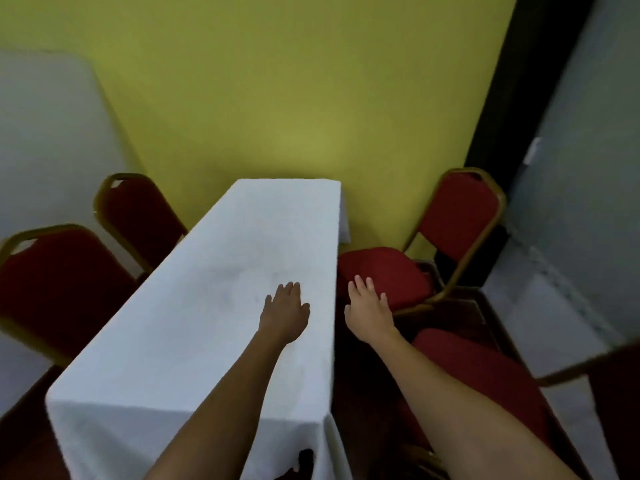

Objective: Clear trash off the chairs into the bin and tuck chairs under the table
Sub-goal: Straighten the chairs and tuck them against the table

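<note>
From the head view, our left hand and right hand reach forward with fingers spread, holding nothing. The far red chair, at right of the white-clothed table, stands pulled out; no trash or bin shows. We should grip its backrest and slide it straight under.

Plain white tablecloth, unpatterned, with faint grey smudges near centre. Red upholstery in gold-coloured frames on the far right chair and both left chairs; red seat on the near right chair. Yellow-green wall; black vertical strip; pale grey surface beyond.
</note>
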